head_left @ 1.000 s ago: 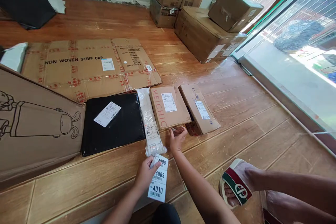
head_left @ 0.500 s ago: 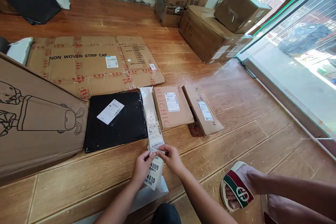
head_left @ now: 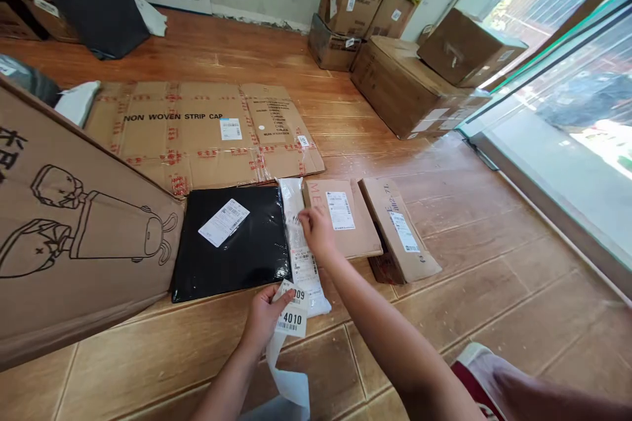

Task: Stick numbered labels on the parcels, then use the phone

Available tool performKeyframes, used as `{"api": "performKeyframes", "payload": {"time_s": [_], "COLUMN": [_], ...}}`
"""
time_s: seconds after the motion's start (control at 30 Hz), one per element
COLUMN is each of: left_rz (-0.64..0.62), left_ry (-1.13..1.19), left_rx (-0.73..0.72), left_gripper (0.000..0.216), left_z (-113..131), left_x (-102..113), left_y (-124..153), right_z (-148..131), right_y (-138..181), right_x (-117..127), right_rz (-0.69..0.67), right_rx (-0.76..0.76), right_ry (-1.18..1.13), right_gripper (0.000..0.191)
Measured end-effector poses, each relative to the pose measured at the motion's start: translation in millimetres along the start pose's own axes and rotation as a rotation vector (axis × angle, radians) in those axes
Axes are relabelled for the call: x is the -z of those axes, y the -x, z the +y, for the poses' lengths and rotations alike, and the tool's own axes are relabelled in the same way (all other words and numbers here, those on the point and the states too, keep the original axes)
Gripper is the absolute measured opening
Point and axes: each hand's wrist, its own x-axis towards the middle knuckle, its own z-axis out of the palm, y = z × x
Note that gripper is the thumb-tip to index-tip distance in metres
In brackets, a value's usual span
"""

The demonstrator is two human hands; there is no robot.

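My left hand (head_left: 266, 316) pinches a strip of barcode labels (head_left: 292, 321), with 4010 readable on it and its white backing trailing down. My right hand (head_left: 318, 231) reaches over a narrow white parcel (head_left: 310, 289), its fingertips closed on a small barcode sticker (head_left: 295, 219) at the parcel's surface. Whether the sticker is stuck down there, I cannot tell. Left of this parcel lies a flat black package (head_left: 232, 276) with a white label. To its right is a flat brown box (head_left: 363, 237) with a shipping label, partly covered by my right hand.
Another narrow box (head_left: 424, 263) lies further right. A large flat carton (head_left: 197, 158) spans the floor behind. At left stands a tall printed carton (head_left: 118, 302). Stacked boxes (head_left: 409, 92) stand by the glass door (head_left: 557, 145). A person's foot (head_left: 476, 368) is at lower right.
My right hand has left the label strip and moved up and away over the white parcel, with a small sticker in its fingertips. My left hand still holds the strip. The view has shifted.
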Motion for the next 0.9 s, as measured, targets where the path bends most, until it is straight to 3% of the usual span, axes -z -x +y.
{"api": "performKeyframes", "payload": {"time_s": [0.13,0.27,0.4,0.57,0.73,0.9], "left_rz": [0.004,0.023,0.073,0.212,0.246,0.271], "left_ry": [-0.024,-0.032,0.000,0.057,0.050,0.079], "left_rx": [-0.002,-0.024,-0.087,-0.045,-0.064,-0.015], "left_gripper": [0.044,0.046,0.044,0.049,0.049,0.051], "left_z": [-0.1,-6.5,-9.0,-1.4,6.9,5.5], "left_x": [15.1,25.0,34.1,45.8,53.1,54.9], "left_y": [9.2,23.9,31.8,34.4,37.7,38.4], "right_z": [2.9,7.4,11.4,19.3,25.8,29.2], "right_y": [-95.1,-138.9,-142.6,-129.8,-128.8,-140.5], "right_x": [-17.8,-41.2,-58.1,-61.7,-52.4,-53.3], "right_rz": [-0.028,-0.091,-0.055,-0.041,0.048,-0.096], "right_rx": [-0.044,-0.082,-0.002,0.145,0.126,0.049], "right_ry": [0.216,0.377,0.470,0.484,0.450,0.482], "right_gripper": [0.019,0.017,0.026,0.026,0.029,0.017]}}
